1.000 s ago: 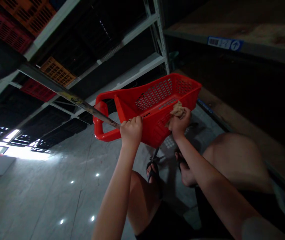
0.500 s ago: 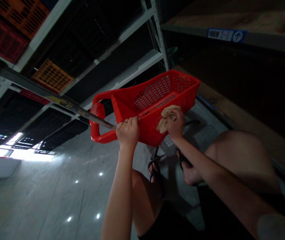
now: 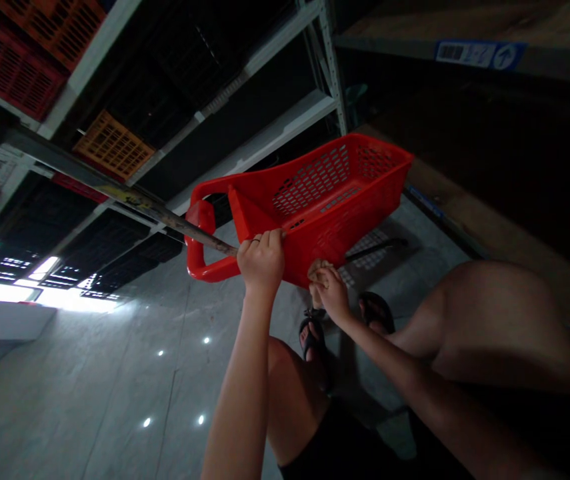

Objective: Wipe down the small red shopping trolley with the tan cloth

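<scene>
A red plastic shopping cart [image 3: 365,207] with perforated sides stands in front of me, tilted across the view. My left hand [image 3: 263,263] is closed over its near rim, close to the looped handle. A long worn pole [image 3: 185,227] runs down from the upper left, crosses the handle and ends at this hand; whether the fingers also hold it I cannot tell. My right hand [image 3: 332,291] pinches a crumpled tan cloth [image 3: 319,269] against the lower near side of the cart. The fingers hide part of the cloth.
Metal shelving [image 3: 285,130] holds dark crates and an orange crate [image 3: 113,143] at the left and back. On the right is a wooden shelf with a blue-and-white label [image 3: 479,55]. My sandalled feet [image 3: 312,337] are on the grey floor [image 3: 129,373] below the cart.
My right hand has carried the cloth down and leftward along the cart's side, toward its lower edge. My left hand keeps its hold on the rim. The view has shifted slightly.
</scene>
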`<state>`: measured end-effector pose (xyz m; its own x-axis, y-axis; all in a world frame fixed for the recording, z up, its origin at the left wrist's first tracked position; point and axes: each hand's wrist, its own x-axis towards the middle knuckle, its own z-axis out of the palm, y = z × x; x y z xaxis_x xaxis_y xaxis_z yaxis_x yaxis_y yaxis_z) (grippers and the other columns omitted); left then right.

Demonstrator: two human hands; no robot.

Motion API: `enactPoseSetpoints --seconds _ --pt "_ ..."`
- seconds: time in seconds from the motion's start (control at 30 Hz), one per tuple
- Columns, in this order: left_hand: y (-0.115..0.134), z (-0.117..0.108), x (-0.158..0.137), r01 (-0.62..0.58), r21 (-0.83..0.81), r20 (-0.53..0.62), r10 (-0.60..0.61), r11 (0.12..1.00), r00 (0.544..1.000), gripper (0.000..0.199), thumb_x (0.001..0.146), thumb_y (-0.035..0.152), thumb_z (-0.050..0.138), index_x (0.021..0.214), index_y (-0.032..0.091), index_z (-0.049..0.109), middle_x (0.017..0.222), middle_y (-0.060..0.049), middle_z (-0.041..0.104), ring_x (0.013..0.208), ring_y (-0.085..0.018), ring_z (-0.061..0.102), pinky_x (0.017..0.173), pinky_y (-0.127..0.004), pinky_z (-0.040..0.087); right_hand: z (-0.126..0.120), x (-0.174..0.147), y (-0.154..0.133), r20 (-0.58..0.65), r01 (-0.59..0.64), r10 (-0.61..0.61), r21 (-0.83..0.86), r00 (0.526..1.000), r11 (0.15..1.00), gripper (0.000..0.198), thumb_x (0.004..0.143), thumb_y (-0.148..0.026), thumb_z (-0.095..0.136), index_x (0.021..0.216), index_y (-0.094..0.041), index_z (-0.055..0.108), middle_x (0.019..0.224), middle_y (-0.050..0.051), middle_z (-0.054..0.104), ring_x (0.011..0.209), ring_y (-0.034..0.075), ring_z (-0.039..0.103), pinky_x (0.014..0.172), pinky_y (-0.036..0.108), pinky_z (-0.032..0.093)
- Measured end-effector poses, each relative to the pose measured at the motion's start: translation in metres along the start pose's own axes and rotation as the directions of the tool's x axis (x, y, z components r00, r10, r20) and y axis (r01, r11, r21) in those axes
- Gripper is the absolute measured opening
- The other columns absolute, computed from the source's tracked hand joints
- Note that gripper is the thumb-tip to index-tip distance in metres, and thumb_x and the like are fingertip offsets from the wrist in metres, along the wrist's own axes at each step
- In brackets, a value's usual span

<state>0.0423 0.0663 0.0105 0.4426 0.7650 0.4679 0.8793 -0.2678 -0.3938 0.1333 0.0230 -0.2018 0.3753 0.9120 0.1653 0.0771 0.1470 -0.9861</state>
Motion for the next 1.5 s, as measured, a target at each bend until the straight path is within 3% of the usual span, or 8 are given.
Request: enactPoseSetpoints --seconds 0.2,0.3,0.53,0.73,1.0,1.13,1.27,1.5 --pt "0.002 -0.001 0.001 0.004 -0.023 0.016 -0.004 1.0 1.0 0.032 0.107 0.027 0.044 0.098 0.02 0.074 0.084 -0.007 0.077 0.079 -0.023 0.07 0.07 -0.037 0.038 -0.045 0.114 -0.041 -0.418 0.014 0.023 0.085 0.908 0.996 0.027 0.071 -0.016 0.055 0.095 -0.021 0.065 0.095 0.004 0.069 0.089 0.02 0.064 0.091 0.04 0.055" --pt "0.009 -0.002 0.005 0.015 -0.034 0.023 -0.015 0.999 1.0 0.032 0.106 0.026 0.044 0.095 0.019 0.073 0.082 -0.007 0.077 0.078 -0.023 0.069 0.069 -0.037 0.037 -0.04 0.122 -0.064 -0.529 0.122 -0.096 0.014 0.843 0.992 0.025 0.074 -0.013 0.053 0.094 -0.022 0.065 0.101 0.005 0.066 0.098 0.02 0.063 0.1 0.042 0.052" --pt "0.016 -0.003 0.01 0.007 -0.066 0.029 -0.005 0.998 1.0 0.035 0.107 0.025 0.04 0.096 0.018 0.072 0.083 -0.008 0.075 0.079 -0.022 0.069 0.07 -0.036 0.037 0.011 -0.003 -0.057 -0.059 0.034 -0.033 0.011 0.998 0.999 0.011 0.08 -0.019 0.061 0.088 -0.023 0.068 0.099 0.008 0.067 0.1 0.026 0.066 0.093 0.042 0.056" --pt "0.014 -0.004 0.004 -0.004 -0.084 0.0 0.004 0.996 1.0 0.033 0.107 0.026 0.042 0.095 0.019 0.072 0.081 -0.008 0.075 0.078 -0.023 0.068 0.069 -0.037 0.036 -0.014 0.065 -0.111 -0.278 0.284 -0.259 0.052 0.925 0.957 0.02 0.081 -0.015 0.064 0.098 -0.025 0.068 0.106 0.005 0.067 0.105 0.022 0.063 0.102 0.04 0.054" --pt "0.01 -0.005 0.002 -0.059 -0.044 -0.041 0.057 0.997 0.998 0.033 0.107 0.026 0.043 0.095 0.019 0.073 0.076 -0.006 0.074 0.074 -0.022 0.067 0.067 -0.036 0.034 -0.069 0.119 -0.086 0.162 0.547 -0.528 -0.113 0.834 0.83 0.024 0.08 -0.014 0.063 0.098 -0.028 0.073 0.108 0.003 0.063 0.106 0.021 0.062 0.097 0.039 0.055" --pt "0.011 -0.003 0.004 -0.07 -0.009 -0.064 0.07 0.997 0.995 0.033 0.107 0.023 0.044 0.094 0.018 0.073 0.073 -0.005 0.073 0.07 -0.021 0.066 0.066 -0.036 0.033 -0.126 0.175 -0.063 0.09 0.494 -0.492 -0.296 0.866 0.817 0.02 0.076 -0.013 0.064 0.089 -0.025 0.071 0.111 0.005 0.064 0.106 0.022 0.061 0.099 0.04 0.053" --pt "0.018 -0.003 0.006 -0.072 0.024 -0.088 0.073 0.997 0.993 0.032 0.107 0.023 0.045 0.092 0.019 0.072 0.072 -0.004 0.072 0.07 -0.021 0.065 0.066 -0.036 0.033 -0.157 0.219 -0.05 -0.26 0.275 -0.388 -0.382 0.884 0.882 0.025 0.076 -0.006 0.054 0.092 -0.021 0.066 0.106 0.009 0.062 0.1 0.022 0.06 0.099 0.041 0.051" --pt "0.035 -0.005 0.011 0.097 -0.069 0.021 -0.095 0.993 0.995 0.035 0.108 0.025 0.04 0.092 0.018 0.07 0.078 -0.009 0.073 0.078 -0.024 0.067 0.068 -0.037 0.034 -0.07 0.131 -0.054 -0.209 0.244 -0.335 -0.366 0.919 0.898 0.043 0.078 -0.001 0.046 0.11 -0.023 0.064 0.126 0.011 0.051 0.12 0.026 0.05 0.109 0.052 0.044"
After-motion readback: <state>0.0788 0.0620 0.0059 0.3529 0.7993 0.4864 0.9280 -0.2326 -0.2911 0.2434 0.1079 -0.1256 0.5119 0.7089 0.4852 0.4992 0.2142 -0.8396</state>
